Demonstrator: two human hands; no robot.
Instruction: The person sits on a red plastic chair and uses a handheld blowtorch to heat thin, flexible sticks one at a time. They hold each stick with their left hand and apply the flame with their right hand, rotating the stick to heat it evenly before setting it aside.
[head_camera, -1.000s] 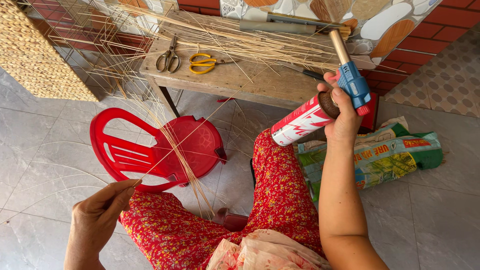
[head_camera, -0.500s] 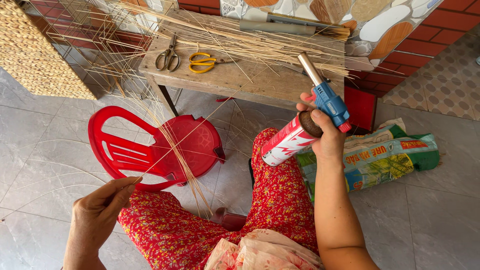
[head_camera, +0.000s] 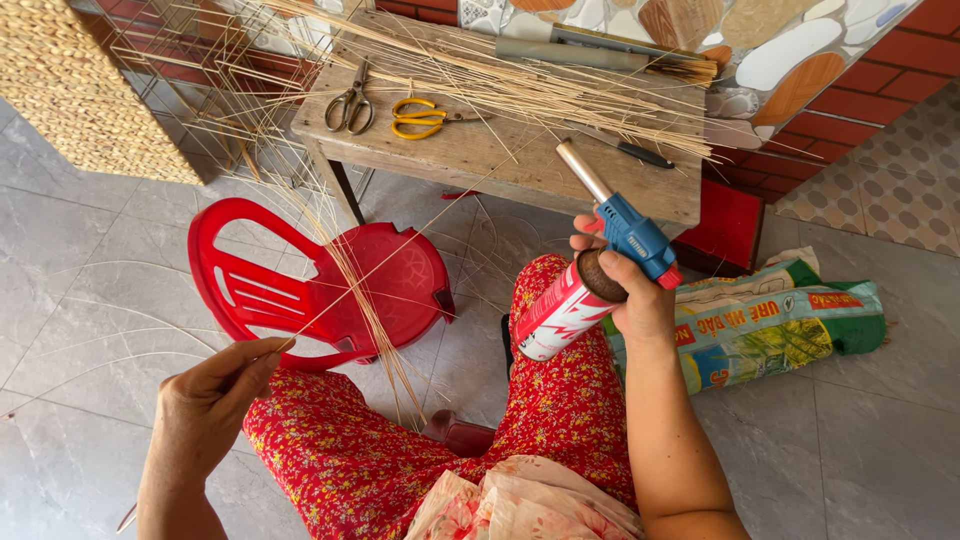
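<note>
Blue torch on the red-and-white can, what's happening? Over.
Right hand grips blue-headed gas torch. Left hand pinches thin straw strand. Red plastic chair in between.

Blue torch head (head_camera: 632, 232) on a red-and-white gas can (head_camera: 556, 312). Red plastic chair (head_camera: 320, 285) — red trousers (head_camera: 360, 465) with small yellow flowers. Yellow-handled scissors (head_camera: 420, 117), grey scissors (head_camera: 349, 103), pale straw-coloured stalks (head_camera: 520, 85) on the brown wooden bench (head_camera: 480, 160). Green-blue printed sack (head_camera: 770, 325) — grey floor tiles (head_camera: 90, 300).

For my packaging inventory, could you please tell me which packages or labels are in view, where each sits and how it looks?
Gas canister: held in the right hand; cylinder, red-and-white printed label, blue torch head.
Sack: lying on the floor right of the knees; crumpled bag, green, yellow and blue print.
</note>
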